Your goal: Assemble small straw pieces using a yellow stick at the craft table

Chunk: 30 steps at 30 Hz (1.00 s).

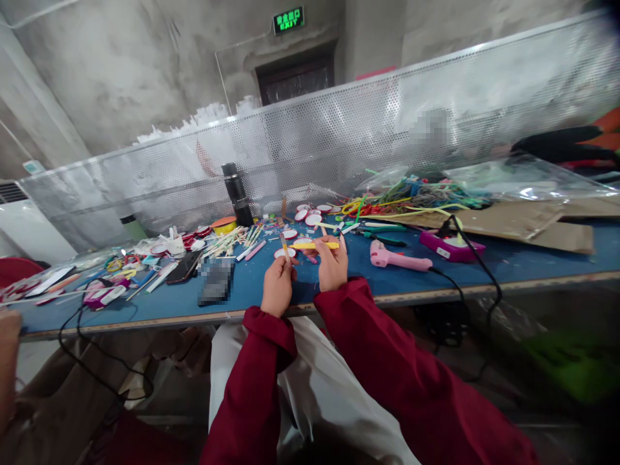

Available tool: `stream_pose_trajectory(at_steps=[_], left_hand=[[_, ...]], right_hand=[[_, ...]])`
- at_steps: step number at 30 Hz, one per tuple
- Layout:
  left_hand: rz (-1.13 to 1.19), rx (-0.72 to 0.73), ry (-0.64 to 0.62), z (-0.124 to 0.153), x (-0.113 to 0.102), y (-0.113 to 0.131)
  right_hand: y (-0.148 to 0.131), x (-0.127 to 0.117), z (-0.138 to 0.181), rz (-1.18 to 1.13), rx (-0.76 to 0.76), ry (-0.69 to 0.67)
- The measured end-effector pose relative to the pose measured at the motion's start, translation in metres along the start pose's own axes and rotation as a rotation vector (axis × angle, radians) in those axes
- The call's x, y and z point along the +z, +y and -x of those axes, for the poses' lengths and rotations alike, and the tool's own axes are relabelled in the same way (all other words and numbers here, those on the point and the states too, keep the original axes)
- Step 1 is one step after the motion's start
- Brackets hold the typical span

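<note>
My left hand (278, 285) is closed on a short, thin, pale stick (284, 244) that points up from the fingers. My right hand (332, 266) grips a slim yellow pen-like tool (304, 246), held nearly level. Its left tip reaches close to the stick; I cannot tell whether they touch. Both hands are just above the front part of the blue table (271, 284). Behind them lie several round white discs with red rims (313, 219). To the right of my right hand rests a pink gun-shaped tool (397, 258) with a black cord.
Green-handled pliers (385, 236), a purple box (451, 247) and tangled coloured strands (411, 197) lie to the right. Leftward are pale sticks (225, 244), a phone (183, 268) and a black bottle (237, 196). A perforated metal screen (310, 142) stands behind. Another person's hand (8, 332) shows far left.
</note>
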<state>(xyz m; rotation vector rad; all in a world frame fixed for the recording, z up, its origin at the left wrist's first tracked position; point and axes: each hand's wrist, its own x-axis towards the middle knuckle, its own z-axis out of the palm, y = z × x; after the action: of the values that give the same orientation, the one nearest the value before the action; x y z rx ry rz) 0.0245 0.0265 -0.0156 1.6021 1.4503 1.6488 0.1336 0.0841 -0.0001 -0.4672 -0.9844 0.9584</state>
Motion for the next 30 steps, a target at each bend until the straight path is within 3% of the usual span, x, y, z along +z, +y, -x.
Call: stream_pose_trajectory(at_steps=[4,18,30], left_hand=[[0.005,0.006,0.0,0.0,-0.0001,-0.0011],[0.018,0.005,-0.005,-0.0007,0.0,-0.0033],[0.033,0.013,0.0,-0.0007,0.0,-0.004]], right_hand=[[-0.0002,0.0,0.0001,-0.007,0.013,-0.046],[-0.0027,0.0001,0.0001,-0.014,0.023,0.015],[-0.0035,0.0008,0.0005,-0.006,0.006,-0.019]])
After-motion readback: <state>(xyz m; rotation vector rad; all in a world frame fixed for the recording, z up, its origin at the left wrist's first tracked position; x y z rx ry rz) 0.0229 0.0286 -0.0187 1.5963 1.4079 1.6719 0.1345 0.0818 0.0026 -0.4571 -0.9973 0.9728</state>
